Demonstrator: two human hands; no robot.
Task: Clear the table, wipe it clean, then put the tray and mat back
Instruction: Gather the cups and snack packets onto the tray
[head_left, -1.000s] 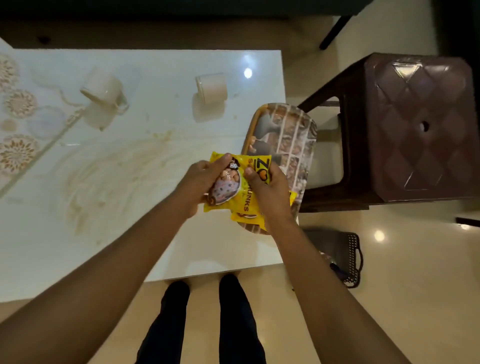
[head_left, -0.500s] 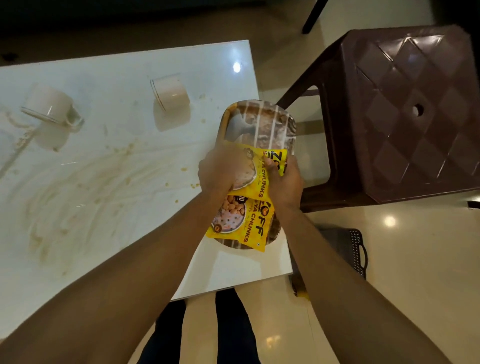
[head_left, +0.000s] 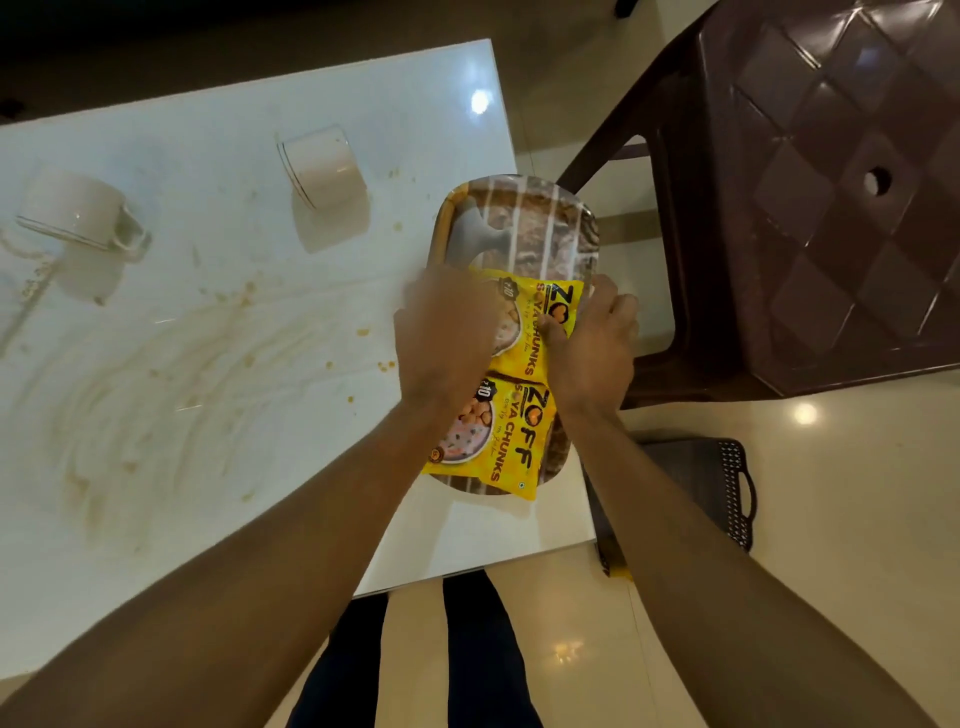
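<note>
A patterned brown tray (head_left: 530, 223) lies at the right edge of the white table (head_left: 218, 322). Two joined yellow soya chunks packets (head_left: 511, 441) lie flat on it, one behind the other. My left hand (head_left: 447, 332) presses on the upper packet from the left, slightly blurred. My right hand (head_left: 597, 338) pinches the same packet's right edge with thumb and fingers. Brown smears and crumbs cover the middle of the table. No mat is visible.
Two white cups lie tipped over on the table, one at the far left (head_left: 78, 213) and one at the back centre (head_left: 324, 169). A dark brown plastic stool (head_left: 831, 182) stands to the right. A dark perforated basket (head_left: 722, 493) sits on the floor below it.
The packets were folded up in both hands; now they are unfolded and laid flat along the tray. The view has shifted right, bringing the stool closer.
</note>
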